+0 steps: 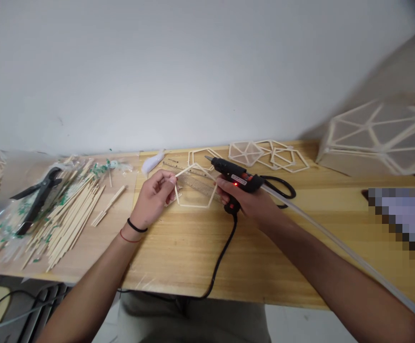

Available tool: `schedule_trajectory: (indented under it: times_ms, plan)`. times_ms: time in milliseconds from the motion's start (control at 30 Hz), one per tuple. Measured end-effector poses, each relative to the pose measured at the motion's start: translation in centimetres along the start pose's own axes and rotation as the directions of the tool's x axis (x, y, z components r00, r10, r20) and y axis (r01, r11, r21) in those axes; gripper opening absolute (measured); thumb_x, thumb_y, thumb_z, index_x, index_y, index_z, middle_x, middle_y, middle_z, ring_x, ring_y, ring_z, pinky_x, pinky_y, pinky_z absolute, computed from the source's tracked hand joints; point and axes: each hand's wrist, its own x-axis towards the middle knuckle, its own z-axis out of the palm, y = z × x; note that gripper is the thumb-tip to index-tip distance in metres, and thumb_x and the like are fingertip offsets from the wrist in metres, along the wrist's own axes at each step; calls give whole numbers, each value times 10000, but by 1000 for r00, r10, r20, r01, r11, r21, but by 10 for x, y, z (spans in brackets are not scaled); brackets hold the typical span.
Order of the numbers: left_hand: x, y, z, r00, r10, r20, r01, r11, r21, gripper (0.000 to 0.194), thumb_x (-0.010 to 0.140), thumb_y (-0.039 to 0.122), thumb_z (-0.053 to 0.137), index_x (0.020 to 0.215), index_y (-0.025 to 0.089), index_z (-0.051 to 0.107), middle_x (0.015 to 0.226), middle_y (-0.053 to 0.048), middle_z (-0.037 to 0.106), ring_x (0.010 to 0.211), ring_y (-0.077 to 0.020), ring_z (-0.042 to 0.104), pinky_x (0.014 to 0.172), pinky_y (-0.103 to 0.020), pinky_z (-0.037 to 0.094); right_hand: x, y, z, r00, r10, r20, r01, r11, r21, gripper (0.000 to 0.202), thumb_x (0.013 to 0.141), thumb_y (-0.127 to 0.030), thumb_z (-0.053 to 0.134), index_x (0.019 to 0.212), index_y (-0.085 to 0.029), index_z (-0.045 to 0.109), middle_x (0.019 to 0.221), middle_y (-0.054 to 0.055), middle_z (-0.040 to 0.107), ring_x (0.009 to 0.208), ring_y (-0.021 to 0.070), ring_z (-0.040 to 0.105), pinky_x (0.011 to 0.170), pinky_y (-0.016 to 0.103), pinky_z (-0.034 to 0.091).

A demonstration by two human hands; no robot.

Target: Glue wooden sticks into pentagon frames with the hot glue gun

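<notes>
My left hand [157, 192] pinches the left corner of a pentagon frame [193, 206] made of thin wooden sticks, between thumb and forefinger. At the frame's right corner are the fingertips of my right hand [245, 197]. That hand is closed around the handle of a black hot glue gun [230, 169], whose nozzle points up and left over the frame. A small red light glows on the gun, and a long clear glue stick [321, 226] runs out of its back along my right forearm. Under the frame lies a transparent ruler [198, 185], partly hidden.
Several finished stick frames [289, 159] lie along the wall. On the left are loose wooden sticks [75, 224], plastic wrappers and a black-handled cutting tool [39, 202]. A larger panelled stick structure [375, 138] stands at right. The gun's black cord [221, 267] hangs over the table's front edge.
</notes>
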Motion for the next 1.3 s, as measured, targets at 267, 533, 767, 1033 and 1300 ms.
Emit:
schedule_trajectory:
  times_ms: [267,533,767,1033,1300]
  plan:
    - [1,1,0,1000,-10,13,9,1000,23,491,882,653,778,850,175,670,664,0,620,533,-105,508,523,-250,406,0,2,-1,1000,-10,6,10,1000,-14,431,868,-626,789,872,-213,668,686,-22,569,613,136,494,569,289,401]
    - [0,1,0,1000,-20,6,20,999,32,458,897,617,761,855,168,678,673,0,630,537,-104,510,525,-245,401,-2,-5,2,1000,13,-6,-14,997,-81,436,844,-625,785,858,-207,660,673,-28,550,613,135,493,579,289,399]
    - [0,2,0,999,-38,11,37,999,28,390,918,553,742,848,182,643,706,-5,668,538,-108,536,542,-250,431,-3,-1,1,999,29,-18,-31,992,-119,448,863,-647,753,850,-206,673,677,-22,551,621,141,506,589,295,411]
    - [-1,2,0,999,-49,12,49,998,43,354,925,516,728,847,185,631,695,-2,665,539,-107,538,534,-242,410,-4,-5,2,999,34,-6,-35,990,-139,446,866,-650,752,828,-214,664,663,-25,544,599,135,498,565,289,395]
    - [-1,1,0,999,-46,3,46,998,49,348,919,510,732,835,189,626,673,7,648,531,-108,537,537,-246,409,-3,-2,1,1000,26,5,-24,988,-155,465,887,-669,724,821,-214,660,667,-23,538,606,139,498,570,294,399]
